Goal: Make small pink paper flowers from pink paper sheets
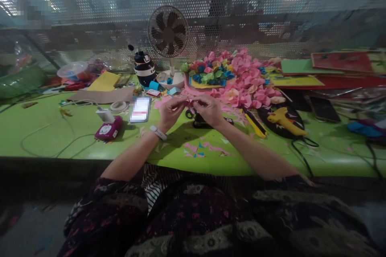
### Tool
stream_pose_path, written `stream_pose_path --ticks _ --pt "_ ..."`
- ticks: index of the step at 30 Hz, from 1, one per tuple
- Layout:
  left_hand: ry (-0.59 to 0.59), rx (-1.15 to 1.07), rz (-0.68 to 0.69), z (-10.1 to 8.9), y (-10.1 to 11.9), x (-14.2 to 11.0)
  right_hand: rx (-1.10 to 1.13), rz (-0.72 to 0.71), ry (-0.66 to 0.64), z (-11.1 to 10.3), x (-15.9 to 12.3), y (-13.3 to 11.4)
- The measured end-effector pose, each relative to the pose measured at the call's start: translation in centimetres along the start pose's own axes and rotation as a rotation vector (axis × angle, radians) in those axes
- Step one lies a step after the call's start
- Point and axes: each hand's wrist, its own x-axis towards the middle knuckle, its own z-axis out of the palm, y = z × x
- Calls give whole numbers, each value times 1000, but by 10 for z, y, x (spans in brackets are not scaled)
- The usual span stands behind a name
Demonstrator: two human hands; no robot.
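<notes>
A small pink piece of paper (189,100) is pinched between the fingertips of both hands, raised a little over the green table (175,146). My left hand (171,113), with a white watch on its wrist, closes on the paper from the left. From the right, my right hand (210,110) holds it with thumb and fingers together. Just below the hands, a dark ring-shaped handle (189,113) and a black object (201,121) lie partly hidden. Behind my right hand spreads a heap of folded pink paper petals (241,84). Pink and blue paper scraps (194,150) are scattered nearer to me.
A yellow cutter (255,123) and a yellow glue gun (285,122) lie to the right. On the left are a phone (140,109) and a purple box with a charger (108,128). Behind stand a fan (169,32) and a dark bottle (144,70).
</notes>
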Motion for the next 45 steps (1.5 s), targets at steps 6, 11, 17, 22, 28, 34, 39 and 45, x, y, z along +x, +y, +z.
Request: stream_pose_path --ticks 6,11,17,22,28,34,39,45 --pt "-40 124 121 4 4 0 -23 -99 19 1 0 3" --pt "8 143 155 4 -6 -2 -128 -157 -26 11 -5 5" --pt "3 110 94 2 -3 -1 -103 -141 -45 8 -4 -1" --pt "-7 -89 -87 1 0 0 30 -16 33 4 -1 -7" --pt "18 -103 -141 -2 0 3 130 64 -7 8 -1 -5" --pt "-47 -134 -137 -1 3 3 76 70 5 6 2 2" --pt "-78 -111 -117 -1 2 3 105 92 4 4 7 7" --pt "-97 -158 -198 -3 -6 4 244 175 28 8 11 17"
